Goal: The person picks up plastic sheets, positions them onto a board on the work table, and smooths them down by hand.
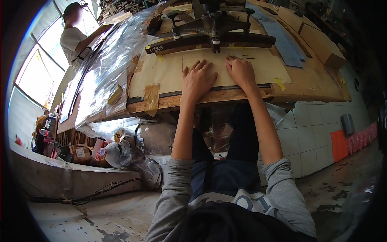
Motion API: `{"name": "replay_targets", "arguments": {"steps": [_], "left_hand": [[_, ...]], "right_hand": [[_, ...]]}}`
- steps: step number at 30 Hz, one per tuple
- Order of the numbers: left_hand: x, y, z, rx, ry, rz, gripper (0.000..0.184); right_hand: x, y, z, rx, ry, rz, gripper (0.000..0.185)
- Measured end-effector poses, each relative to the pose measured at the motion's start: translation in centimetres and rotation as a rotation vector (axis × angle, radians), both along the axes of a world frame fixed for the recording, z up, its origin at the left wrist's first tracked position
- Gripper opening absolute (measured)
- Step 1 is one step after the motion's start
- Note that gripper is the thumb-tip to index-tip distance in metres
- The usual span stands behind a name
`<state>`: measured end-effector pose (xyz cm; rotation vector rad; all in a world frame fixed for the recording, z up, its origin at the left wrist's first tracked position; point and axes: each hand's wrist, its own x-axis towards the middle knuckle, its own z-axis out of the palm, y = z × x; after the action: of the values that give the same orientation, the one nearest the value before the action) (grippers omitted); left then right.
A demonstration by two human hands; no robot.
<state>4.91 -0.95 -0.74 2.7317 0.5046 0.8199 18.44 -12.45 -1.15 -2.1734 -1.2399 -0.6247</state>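
My left hand [198,80] lies on a pale, flat sheet [161,76], palm down with its fingers spread. To its right, my right hand [241,72] rests on the same sheet, its fingers bent and drawn together toward the thumb. Whatever may be between those fingertips is too small to make out. Just beyond both hands stands a dark metal machine head [213,28] with a pointed lower end. A long dark curved bar [258,40] with white lettering runs across behind it. Thin lines and small dark marks show on the sheet.
Brown tape [151,99] hangs over the wooden table edge [173,104]. Clear plastic sheeting [117,60] covers the left side. Blue strips [284,44] and a cardboard box [322,44] lie right. Another person [76,40] stands far left. Below are a plastic bottle [117,155] and cables [100,189].
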Motion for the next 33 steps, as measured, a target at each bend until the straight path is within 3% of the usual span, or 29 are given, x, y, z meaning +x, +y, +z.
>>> {"name": "replay_targets", "arguments": {"steps": [13, 16, 33], "left_hand": [[0.59, 0.28, -0.06, 0.005, 0.049, 0.0, 0.044], [0.65, 0.31, -0.1, 0.009, 0.049, 0.003, 0.043], [0.57, 0.32, 0.16, 0.001, 0.039, -0.005, 0.042]], "right_hand": [[0.39, 0.16, 0.34, -0.092, 0.09, -0.046, 0.026], [0.69, 0.48, -0.45, -0.007, 0.067, -0.039, 0.017], [0.53, 0.62, -0.07, -0.038, 0.131, -0.059, 0.018]]}}
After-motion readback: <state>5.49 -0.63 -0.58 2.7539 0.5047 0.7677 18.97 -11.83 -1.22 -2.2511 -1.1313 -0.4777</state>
